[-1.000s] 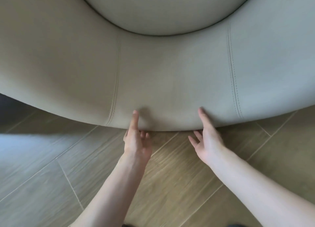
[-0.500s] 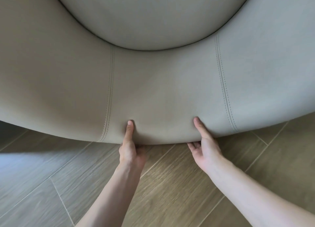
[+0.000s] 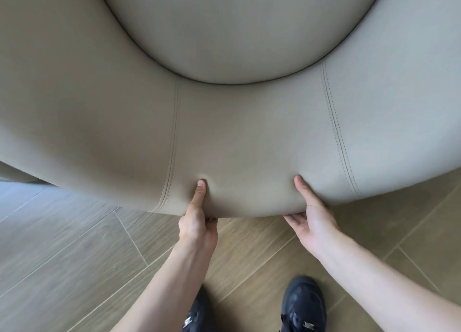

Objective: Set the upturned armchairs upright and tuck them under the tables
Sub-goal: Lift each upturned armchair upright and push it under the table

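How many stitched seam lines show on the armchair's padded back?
2. The left seam runs down just left of the left hand; the right seam runs down right of the right hand. More may lie out of frame on the armchair.

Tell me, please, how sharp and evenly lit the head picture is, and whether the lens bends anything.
Head view: the armchair and both thumbs look sharp; the wooden floor is streaked with motion blur; daylight glare whitens the floor at far left; the wide lens bulges the armchair's rim; soft shadow lies beneath it.
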A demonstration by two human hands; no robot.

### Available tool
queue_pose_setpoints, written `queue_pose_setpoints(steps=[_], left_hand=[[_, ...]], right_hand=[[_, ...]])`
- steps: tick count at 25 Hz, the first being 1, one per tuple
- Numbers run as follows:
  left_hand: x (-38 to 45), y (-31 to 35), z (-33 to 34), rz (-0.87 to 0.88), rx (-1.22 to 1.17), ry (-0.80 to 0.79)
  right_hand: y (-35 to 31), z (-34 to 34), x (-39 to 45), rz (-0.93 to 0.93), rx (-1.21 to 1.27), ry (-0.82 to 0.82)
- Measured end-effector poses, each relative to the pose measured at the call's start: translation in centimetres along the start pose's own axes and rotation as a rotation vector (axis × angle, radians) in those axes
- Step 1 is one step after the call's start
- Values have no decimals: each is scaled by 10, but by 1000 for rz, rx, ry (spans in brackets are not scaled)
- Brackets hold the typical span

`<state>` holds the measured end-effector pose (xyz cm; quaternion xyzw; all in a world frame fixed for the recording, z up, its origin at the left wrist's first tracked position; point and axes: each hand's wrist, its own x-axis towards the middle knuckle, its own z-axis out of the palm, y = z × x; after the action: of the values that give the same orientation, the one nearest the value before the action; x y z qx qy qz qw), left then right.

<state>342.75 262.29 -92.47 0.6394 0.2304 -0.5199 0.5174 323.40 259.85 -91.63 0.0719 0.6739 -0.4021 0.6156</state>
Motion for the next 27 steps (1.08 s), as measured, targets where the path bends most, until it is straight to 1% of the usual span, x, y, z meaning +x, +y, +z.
queue_pose_setpoints(steps=[4,8,11,15,17,20,23,25,26,27], left_hand=[[-72,22,-7,-25,45,67],[-147,50,-3,-61,83,161],[-201,70,3,-89,110,194],[-257,101,18,-99,117,235],[-283,120,31,-118,114,226],[-304,152,63,-84,81,194],[-319,180,91,-56,66,172],[-329,198,108,-40,83,160],[-332,205,116,-35,86,143],[-334,212,123,-29,87,133]], right_hand=[[-24,-5,-73,-11,-85,81],[-59,-1,-147,-5,-152,122],[-85,4,-196,-32,-152,182],[-120,16,-248,-32,-128,210],[-136,26,-269,-30,-141,221],[-167,52,-290,-74,-116,208],[-199,74,-304,-111,-112,157],[-220,87,-308,-158,-239,156],[-233,93,-309,-229,-365,195],[-248,98,-313,-360,-525,252]])
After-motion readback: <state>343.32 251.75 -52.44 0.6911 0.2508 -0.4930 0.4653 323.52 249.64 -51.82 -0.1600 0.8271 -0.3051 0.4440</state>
